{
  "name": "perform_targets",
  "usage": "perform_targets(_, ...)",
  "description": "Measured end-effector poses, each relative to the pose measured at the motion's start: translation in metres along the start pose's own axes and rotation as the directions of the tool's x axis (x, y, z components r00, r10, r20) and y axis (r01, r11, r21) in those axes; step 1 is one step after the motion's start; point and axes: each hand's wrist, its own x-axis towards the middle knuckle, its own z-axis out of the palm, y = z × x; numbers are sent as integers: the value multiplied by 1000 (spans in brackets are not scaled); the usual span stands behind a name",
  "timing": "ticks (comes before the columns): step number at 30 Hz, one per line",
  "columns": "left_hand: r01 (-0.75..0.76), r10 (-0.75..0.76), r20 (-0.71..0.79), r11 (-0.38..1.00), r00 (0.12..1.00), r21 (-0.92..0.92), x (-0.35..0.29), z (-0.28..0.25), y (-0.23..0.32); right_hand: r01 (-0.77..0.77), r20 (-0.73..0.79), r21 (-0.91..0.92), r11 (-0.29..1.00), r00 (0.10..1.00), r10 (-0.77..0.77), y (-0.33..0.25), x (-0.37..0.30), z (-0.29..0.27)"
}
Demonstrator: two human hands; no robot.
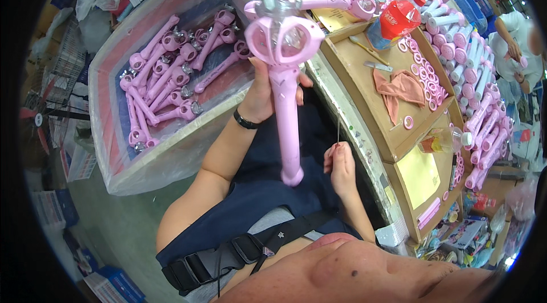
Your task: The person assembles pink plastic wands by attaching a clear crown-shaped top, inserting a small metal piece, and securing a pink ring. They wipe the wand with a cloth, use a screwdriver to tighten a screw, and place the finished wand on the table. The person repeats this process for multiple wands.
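Observation:
A pink toy wand (286,126) stands nearly upright in front of my chest, its openwork round head and clear top at the upper end. My left hand (263,92) is wrapped round it from behind, just below the head, with fingertips showing on the far side. Lower and to the right, my right hand (340,167) is closed in a pinch on a thin metal rod (338,126) that points upward beside the table edge. The rod's lower end is hidden in the fingers, and its exact kind cannot be made out.
Left stands a large plastic-lined bin (171,169) with several pink wands inside. At right, a cardboard tray (364,103) holds pink rings (424,78), an orange cloth (396,91) and a red-labelled bottle (396,21). Wands pile up beyond, near another person (515,46).

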Motion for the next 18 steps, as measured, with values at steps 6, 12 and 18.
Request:
perform_targets(6,101,-89,-116,990,989,102,-17,17,-19,41,-36,121,992,999,-37,18,1,15)
perform_targets(12,128,-115,-80,975,990,184,-17,16,-11,-115,-27,-11,993,993,114,12,5,5)
perform_targets(18,76,-58,-80,967,995,245,-16,23,-16,218,-98,-292,931,962,-256,-23,10,4)
